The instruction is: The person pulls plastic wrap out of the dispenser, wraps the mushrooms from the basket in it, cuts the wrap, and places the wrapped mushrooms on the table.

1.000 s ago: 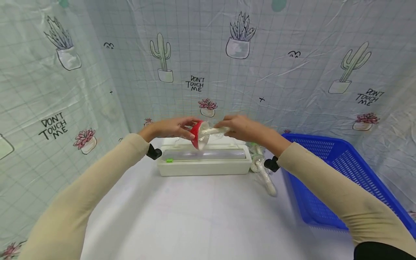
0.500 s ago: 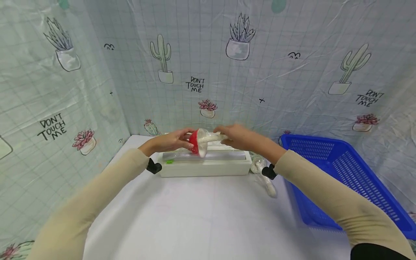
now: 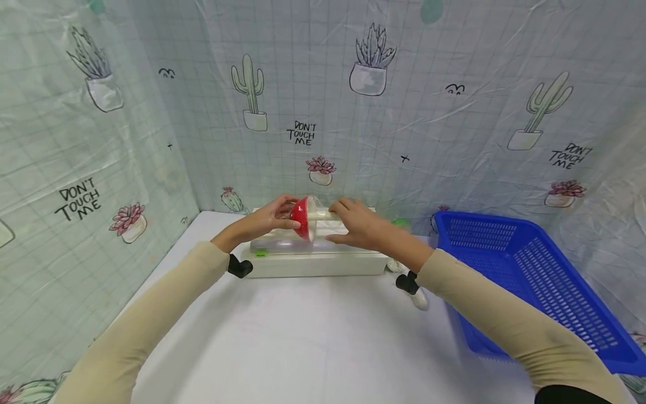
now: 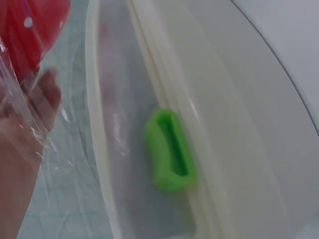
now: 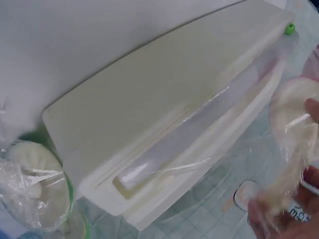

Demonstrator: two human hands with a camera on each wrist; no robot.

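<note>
Over the white cling film dispenser [image 3: 318,266], a toy mushroom [image 3: 301,217] with a red cap and cream stem lies on its side in the air. My left hand [image 3: 264,219] holds the red cap, thumb in front. My right hand [image 3: 365,227] grips the stem from the other side, with the thumb below it. Clear film [image 4: 65,124] hangs around the cap and my left hand. In the right wrist view the stem [image 5: 279,196] appears covered with crumpled film. A green slide cutter [image 4: 170,150] sits at the dispenser's left end.
Film-wrapped mushrooms with green rims [image 5: 40,184] lie right of the dispenser, partly hidden by my right wrist. A blue basket [image 3: 550,292] stands farther right. Behind the white table [image 3: 323,336] hangs a cactus-print sheet [image 3: 323,84].
The mushroom has come down slightly and stays sideways. My right hand has moved left and lower along the stem, covering more of it. My left hand keeps holding the cap.
</note>
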